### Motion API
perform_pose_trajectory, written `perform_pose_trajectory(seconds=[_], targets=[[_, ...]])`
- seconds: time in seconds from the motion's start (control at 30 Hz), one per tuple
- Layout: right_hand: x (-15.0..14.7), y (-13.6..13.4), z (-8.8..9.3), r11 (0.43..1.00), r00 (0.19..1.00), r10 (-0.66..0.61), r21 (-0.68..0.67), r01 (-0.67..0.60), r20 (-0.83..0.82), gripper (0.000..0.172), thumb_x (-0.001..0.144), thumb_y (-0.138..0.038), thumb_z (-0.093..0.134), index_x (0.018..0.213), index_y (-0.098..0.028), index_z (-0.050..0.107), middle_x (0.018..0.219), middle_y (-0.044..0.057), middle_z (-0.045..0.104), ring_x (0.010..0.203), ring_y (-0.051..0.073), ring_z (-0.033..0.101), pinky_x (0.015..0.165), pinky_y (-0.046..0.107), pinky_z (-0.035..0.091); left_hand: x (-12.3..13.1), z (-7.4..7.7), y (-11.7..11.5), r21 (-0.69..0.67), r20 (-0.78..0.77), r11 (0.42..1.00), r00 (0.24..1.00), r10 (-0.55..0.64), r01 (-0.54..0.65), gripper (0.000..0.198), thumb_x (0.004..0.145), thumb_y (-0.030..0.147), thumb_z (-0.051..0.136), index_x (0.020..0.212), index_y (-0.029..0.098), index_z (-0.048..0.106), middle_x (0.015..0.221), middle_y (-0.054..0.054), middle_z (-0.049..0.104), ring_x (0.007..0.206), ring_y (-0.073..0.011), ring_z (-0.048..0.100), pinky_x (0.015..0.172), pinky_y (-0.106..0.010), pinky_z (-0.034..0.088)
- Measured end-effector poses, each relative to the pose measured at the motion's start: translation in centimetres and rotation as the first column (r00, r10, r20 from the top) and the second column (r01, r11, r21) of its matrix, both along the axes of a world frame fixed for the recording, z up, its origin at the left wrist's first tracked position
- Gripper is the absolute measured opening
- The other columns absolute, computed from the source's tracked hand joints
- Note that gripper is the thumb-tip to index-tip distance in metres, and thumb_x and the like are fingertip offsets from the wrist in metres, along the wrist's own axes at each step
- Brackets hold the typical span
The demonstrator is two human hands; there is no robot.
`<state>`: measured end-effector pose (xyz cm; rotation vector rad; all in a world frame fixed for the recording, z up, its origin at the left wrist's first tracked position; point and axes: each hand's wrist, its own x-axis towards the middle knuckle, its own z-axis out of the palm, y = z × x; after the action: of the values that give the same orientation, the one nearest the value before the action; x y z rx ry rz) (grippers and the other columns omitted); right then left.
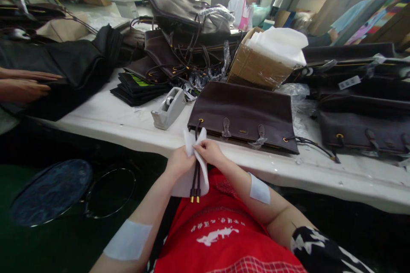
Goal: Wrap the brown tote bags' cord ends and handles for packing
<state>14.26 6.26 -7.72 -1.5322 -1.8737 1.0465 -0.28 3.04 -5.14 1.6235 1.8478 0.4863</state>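
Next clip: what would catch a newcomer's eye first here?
Bottom centre, the left hand and right hand pinch a white sheet around two dark cords with gold tips. The cords run from a dark brown bag lying flat at the table edge, beside a grey tape dispenser.

On your table (121, 123): grey tape dispenser (168, 108) nr the front edge, stack of black flat pieces (138, 87) behind it, pile of dark bags (188, 30) further back. Cardboard box (253, 66) w/ white foam sheets (277, 45) on top. Co-worker's hands (24, 83) on black fabric (67, 68), far left.
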Motion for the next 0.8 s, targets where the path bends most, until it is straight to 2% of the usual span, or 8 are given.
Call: perform_pose_trajectory(seconds=[0.13, 0.23, 0.33, 0.43, 0.53, 0.6, 0.7, 0.8], targets=[[-0.1, 0.9, 0.2, 0.996, 0.996, 0.064, 0.055, -0.067, 0.056, 0.036, 0.087, -0.041, 0.055, 0.061, -0.017, 0.056, 0.058, 0.001, 0.059, 0.058, 0.012, 0.053, 0.055, 0.022, 0.035, -0.2, -0.2, -0.2, -0.063, 0.331, 0.996, 0.94, 0.086, -0.069, 0.039, 0.078, 0.042, 0.052, 0.099, 0.014, 0.07, 0.098, -0.011, 0.073, 0.098, -0.0293, 0.066, 0.081, -0.032, 0.049], [-0.3, 1.1, 0.1, 0.975, 0.983, 0.111, -0.174, -0.136, -0.144, 0.046, 0.096, -0.042, 0.035, 0.064, -0.017, 0.055, 0.049, -0.001, 0.052, 0.046, 0.011, 0.05, 0.048, 0.021, 0.036, -0.5, -0.9, -0.1, -0.085, 0.373, 0.995, 0.924, 0.085, -0.058, 0.044, 0.071, 0.048, 0.064, 0.099, 0.014, 0.07, 0.098, -0.01, 0.074, 0.1, -0.0303, 0.065, 0.086, -0.035, 0.048], [-0.2, 1.4, 0.3, 0.869, 0.933, 0.103, -0.426, -0.252, -0.344, 0.052, 0.099, -0.043, 0.022, 0.071, -0.016, 0.057, 0.047, -0.002, 0.053, 0.035, 0.01, 0.047, 0.038, 0.02, 0.035, -0.7, -1.6, 0.3, -0.137, 0.471, 0.989, 0.875, 0.115, -0.056, 0.051, 0.062, 0.047, 0.073, 0.101, 0.014, 0.069, 0.098, -0.01, 0.074, 0.102, -0.0306, 0.065, 0.088, -0.036, 0.049], [0.6, 1.6, 0.7, 0.885, 0.926, 0.108, -0.39, -0.256, -0.362, 0.042, 0.097, -0.043, 0.036, 0.074, -0.015, 0.058, 0.052, -0.001, 0.059, 0.036, 0.009, 0.05, 0.037, 0.018, 0.038, -1.2, -1.5, 0.6, -0.16, 0.558, 0.984, 0.815, 0.155, -0.078, 0.055, 0.058, 0.045, 0.076, 0.101, 0.013, 0.068, 0.096, -0.011, 0.074, 0.098, -0.0308, 0.066, 0.086, -0.037, 0.05], [1.8, 2.1, 1.0, 0.967, 0.977, -0.033, -0.255, -0.023, -0.212, 0.039, 0.088, -0.049, 0.054, 0.07, -0.015, 0.057, 0.055, 0.001, 0.062, 0.039, 0.009, 0.054, 0.038, 0.017, 0.04, -1.8, -0.2, 0.7, -0.138, 0.56, 0.984, 0.811, 0.172, -0.114, 0.055, 0.056, 0.043, 0.076, 0.101, 0.012, 0.066, 0.093, -0.011, 0.074, 0.091, -0.0298, 0.067, 0.079, -0.036, 0.053], [2.3, 2.6, 1.0, 0.956, 0.99, -0.069, -0.292, 0.029, -0.126, 0.042, 0.086, -0.054, 0.056, 0.07, -0.015, 0.056, 0.058, 0.004, 0.064, 0.04, 0.01, 0.056, 0.037, 0.019, 0.041, -2.0, 1.0, 0.8, -0.108, 0.527, 0.989, 0.837, 0.146, -0.104, 0.054, 0.057, 0.039, 0.075, 0.102, 0.011, 0.065, 0.093, -0.011, 0.074, 0.089, -0.0283, 0.068, 0.076, -0.034, 0.053], [2.3, 3.2, 0.8, 0.874, 0.985, -0.02, -0.481, -0.065, -0.17, 0.045, 0.087, -0.057, 0.052, 0.075, -0.014, 0.057, 0.06, 0.005, 0.065, 0.04, 0.012, 0.057, 0.035, 0.02, 0.041, -2.1, 2.2, 0.8, -0.04, 0.427, 0.999, 0.903, 0.038, -0.023, 0.046, 0.063, 0.033, 0.07, 0.103, 0.011, 0.064, 0.095, -0.009, 0.073, 0.086, -0.0258, 0.067, 0.077, -0.033, 0.052], [1.6, 3.6, 0.4, 0.83, 0.926, -0.02, -0.522, -0.196, -0.378, 0.046, 0.085, -0.059, 0.054, 0.076, -0.014, 0.056, 0.055, 0.002, 0.061, 0.04, 0.01, 0.054, 0.036, 0.018, 0.038, -1.9, 2.5, 0.6, 0.063, 0.254, 0.996, 0.964, -0.077, 0.063, 0.038, 0.069, 0.03, 0.064, 0.103, 0.013, 0.065, 0.098, -0.009, 0.073, 0.087, -0.024, 0.067, 0.081, -0.032, 0.05]])
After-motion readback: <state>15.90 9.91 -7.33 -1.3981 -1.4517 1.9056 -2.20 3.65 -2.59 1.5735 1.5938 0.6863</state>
